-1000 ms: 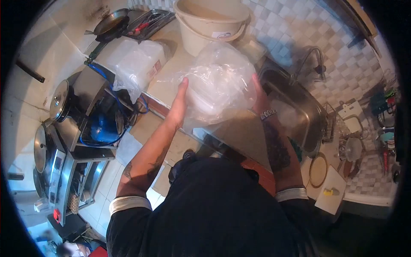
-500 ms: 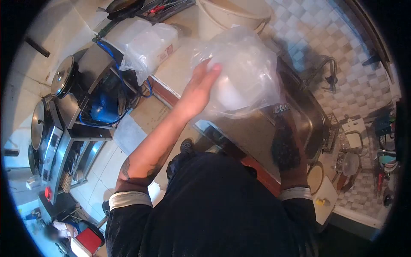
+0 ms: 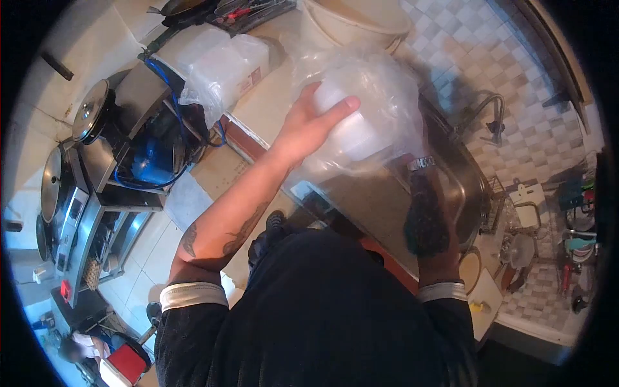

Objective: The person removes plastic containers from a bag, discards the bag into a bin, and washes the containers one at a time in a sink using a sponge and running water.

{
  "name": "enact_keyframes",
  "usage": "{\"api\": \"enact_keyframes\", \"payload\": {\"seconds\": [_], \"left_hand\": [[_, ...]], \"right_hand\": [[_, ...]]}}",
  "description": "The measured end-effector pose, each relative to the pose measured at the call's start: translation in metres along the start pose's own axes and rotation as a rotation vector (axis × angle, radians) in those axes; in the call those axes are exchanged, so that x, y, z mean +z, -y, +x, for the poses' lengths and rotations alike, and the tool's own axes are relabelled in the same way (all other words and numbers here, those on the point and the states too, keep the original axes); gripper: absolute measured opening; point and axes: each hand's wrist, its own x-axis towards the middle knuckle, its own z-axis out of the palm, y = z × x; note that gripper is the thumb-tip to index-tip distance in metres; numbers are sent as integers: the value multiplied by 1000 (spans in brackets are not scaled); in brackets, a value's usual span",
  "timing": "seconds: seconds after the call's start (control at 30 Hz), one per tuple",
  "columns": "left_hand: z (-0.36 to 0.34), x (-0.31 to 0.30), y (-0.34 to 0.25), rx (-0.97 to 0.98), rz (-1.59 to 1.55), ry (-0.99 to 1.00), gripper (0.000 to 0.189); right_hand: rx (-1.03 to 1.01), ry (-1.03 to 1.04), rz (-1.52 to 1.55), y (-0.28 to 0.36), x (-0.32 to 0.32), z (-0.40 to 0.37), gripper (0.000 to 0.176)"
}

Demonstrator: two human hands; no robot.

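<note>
over the counter (image 3: 371,209), in front of the beige bucket (image 3: 322,32) and near the sink (image 3: 469,187), i've got a white bundle (image 3: 354,132) among the folds of a clear plastic bag (image 3: 396,84). my left hand (image 3: 309,126) grips the bundle's near side, thumb laid across it and the fingers mostly out of sight. my right hand (image 3: 405,160) is largely lost behind the film at the other side; i can't tell how its fingers sit. to handle this well, i'd say, bear the weight from both sides, press flat rather than pinch, and mind that slick film doesn't slide or tear under the thumb. the bundle looks smooth, pale and blocky, tilted, with a bright face toward me. the bag is thin, puffed wide and crumpled, shiny along its creases; whether the bundle sits fully inside, i can't make out.
</note>
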Motion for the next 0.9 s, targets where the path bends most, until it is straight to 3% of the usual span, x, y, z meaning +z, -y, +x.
{"api": "enact_keyframes", "payload": {"seconds": [0.07,0.2,0.27,0.33,0.4,0.5,0.57,0.67,0.7,0.77,0.83,0.87,0.9], "left_hand": [[3,-6,9,12,132,-13,92],[5,-12,14,7,205,-19,91],[8,-13,17,-9,219,-43,92],[6,-13,12,28,185,-79,87],[-1,-13,3,-22,134,-90,79],[-27,-16,-39,-204,140,-125,67],[-38,-49,-18,-143,49,-113,68],[-86,-90,-52,-88,46,-52,62],[-109,-112,-58,-176,164,-395,62],[-145,-250,-33,22,-13,-380,52],[-141,-243,-66,104,-107,-479,45],[-126,-204,-100,38,-190,-510,41],[-111,-254,-83,113,11,-513,36]], "right_hand": [[251,-5,457,-26,11,-3,63],[449,-124,1041,-3,23,1,68],[423,-159,847,18,23,-2,61],[480,-206,907,54,20,3,57],[634,-268,1223,94,17,10,56],[408,-107,1135,51,17,-4,58],[402,-36,784,50,9,2,57],[419,-148,849,49,3,-5,57],[421,-184,870,46,-1,-7,57],[428,-237,888,40,-7,-12,56],[431,-273,899,39,-11,-19,56],[431,-291,905,39,-11,-22,56],[428,-309,912,39,-11,-26,56]]}}
